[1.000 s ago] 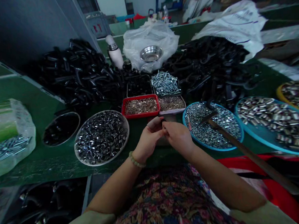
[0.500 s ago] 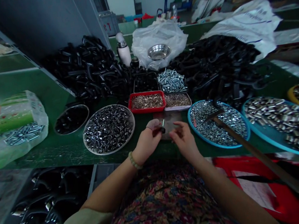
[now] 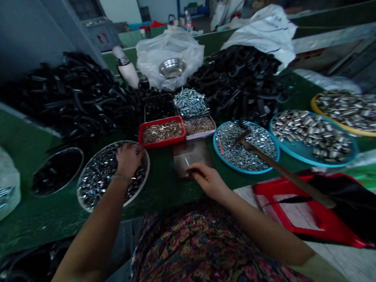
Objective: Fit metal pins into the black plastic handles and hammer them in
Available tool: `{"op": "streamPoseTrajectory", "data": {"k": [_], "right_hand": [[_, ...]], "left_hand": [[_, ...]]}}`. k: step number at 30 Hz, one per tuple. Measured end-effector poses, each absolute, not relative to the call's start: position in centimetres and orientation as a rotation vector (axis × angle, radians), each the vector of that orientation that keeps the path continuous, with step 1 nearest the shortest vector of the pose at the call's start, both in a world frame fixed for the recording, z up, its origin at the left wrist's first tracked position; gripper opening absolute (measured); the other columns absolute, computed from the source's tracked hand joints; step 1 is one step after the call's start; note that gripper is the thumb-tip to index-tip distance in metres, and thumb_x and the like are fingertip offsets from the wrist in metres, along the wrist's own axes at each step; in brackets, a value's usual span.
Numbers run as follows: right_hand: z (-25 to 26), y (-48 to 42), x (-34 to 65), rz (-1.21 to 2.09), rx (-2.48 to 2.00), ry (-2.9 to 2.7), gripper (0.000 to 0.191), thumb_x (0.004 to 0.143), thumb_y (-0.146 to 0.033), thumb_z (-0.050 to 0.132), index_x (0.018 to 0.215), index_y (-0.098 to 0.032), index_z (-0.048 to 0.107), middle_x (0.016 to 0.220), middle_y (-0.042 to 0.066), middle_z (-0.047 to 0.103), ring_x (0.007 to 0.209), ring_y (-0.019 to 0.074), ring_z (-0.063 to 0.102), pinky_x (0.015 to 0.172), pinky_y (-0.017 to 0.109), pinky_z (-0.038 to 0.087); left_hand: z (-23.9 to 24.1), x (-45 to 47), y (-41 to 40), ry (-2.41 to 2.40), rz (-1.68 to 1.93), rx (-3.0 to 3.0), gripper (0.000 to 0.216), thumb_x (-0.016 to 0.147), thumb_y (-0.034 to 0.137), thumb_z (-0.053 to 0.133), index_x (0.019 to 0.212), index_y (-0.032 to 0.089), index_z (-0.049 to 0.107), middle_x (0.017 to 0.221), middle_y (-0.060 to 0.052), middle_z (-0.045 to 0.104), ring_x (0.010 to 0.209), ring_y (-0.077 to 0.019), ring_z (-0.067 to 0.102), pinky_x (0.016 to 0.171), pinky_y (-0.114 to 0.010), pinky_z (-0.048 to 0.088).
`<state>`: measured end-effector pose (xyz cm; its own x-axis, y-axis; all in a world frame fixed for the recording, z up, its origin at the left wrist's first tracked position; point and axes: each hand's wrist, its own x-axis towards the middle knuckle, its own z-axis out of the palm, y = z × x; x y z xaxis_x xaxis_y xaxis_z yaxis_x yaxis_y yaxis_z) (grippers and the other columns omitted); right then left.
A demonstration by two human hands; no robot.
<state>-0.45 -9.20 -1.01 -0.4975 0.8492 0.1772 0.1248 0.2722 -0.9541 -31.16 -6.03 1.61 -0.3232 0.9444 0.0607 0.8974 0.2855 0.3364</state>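
My left hand (image 3: 129, 160) reaches into the right side of a round pale plate (image 3: 82, 202) heaped with shiny dark metal rings (image 3: 95, 173). Its fingers are bent down among the rings, and what they grip, if anything, is hidden. In my right hand (image 3: 207, 178) is a bolt with a black head (image 3: 187, 161), pinched between thumb and fingers. The bolt's silver shank points up, above a flat metal plate (image 3: 178, 150) on the green table.
Behind stand a red tray (image 3: 162, 142) of small pins, a pale tray (image 3: 202, 134) and a pile of silver bolts (image 3: 190, 102). A hammer (image 3: 275, 164) lies across the blue basin (image 3: 220, 155) at right. Black handle-like parts (image 3: 82, 97) are heaped at back left.
My left hand has left the bolt and moved left into the plate of rings. My right hand, open before, now holds the bolt. The view has turned to the right.
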Motion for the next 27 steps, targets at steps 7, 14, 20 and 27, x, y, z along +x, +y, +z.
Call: {"op": "streamPoseTrajectory", "data": {"k": [7, 14, 20, 27], "right_hand": [[0.5, -9.3, 1.4, 1.027, -0.549, -2.314, 0.033, 0.091, -0.011, 0.041, 0.118, -0.017, 0.059, 0.114, 0.01, 0.065, 0.105, 0.0153, 0.061, 0.092, 0.028, 0.048], [-1.3, -8.9, 7.0, 0.761, -0.772, -2.114, 0.044, 0.092, -0.012, 0.039, 0.134, -0.021, 0.047, 0.124, 0.01, 0.062, 0.115, 0.0178, 0.058, 0.097, 0.036, 0.048], [-2.6, -10.6, 13.8, 0.829, -1.135, -1.557, 0.029, 0.093, -0.019, 0.044, 0.119, -0.026, 0.056, 0.103, 0.005, 0.069, 0.091, 0.017, 0.068, 0.085, 0.036, 0.055], [-2.8, -10.6, 15.9, 1.008, -1.163, -1.183, 0.023, 0.09, -0.034, 0.054, 0.111, -0.024, 0.056, 0.097, 0.004, 0.068, 0.083, 0.0166, 0.069, 0.081, 0.036, 0.056]], "left_hand": [[3.4, -22.2, -9.6, 1.432, 0.976, 0.919, 0.044, 0.062, 0.029, 0.079, 0.099, 0.019, 0.058, 0.09, -0.002, 0.069, 0.081, -0.015, 0.066, 0.076, -0.025, 0.052], [3.0, -12.3, -7.5, 1.01, 0.793, 0.894, 0.057, 0.065, 0.017, 0.079, 0.112, 0.021, 0.047, 0.082, 0.001, 0.067, 0.073, -0.0102, 0.064, 0.072, -0.021, 0.05], [0.8, -5.0, -2.0, 1.041, 0.575, 1.791, 0.03, 0.084, 0.017, 0.057, 0.113, 0.019, 0.051, 0.096, -0.007, 0.066, 0.092, -0.018, 0.064, 0.084, -0.03, 0.048], [-0.2, -2.2, 1.1, 0.999, 0.33, 2.261, 0.017, 0.081, 0.01, 0.055, 0.09, 0.021, 0.064, 0.086, -0.007, 0.066, 0.096, -0.0242, 0.062, 0.095, -0.039, 0.043]]}}
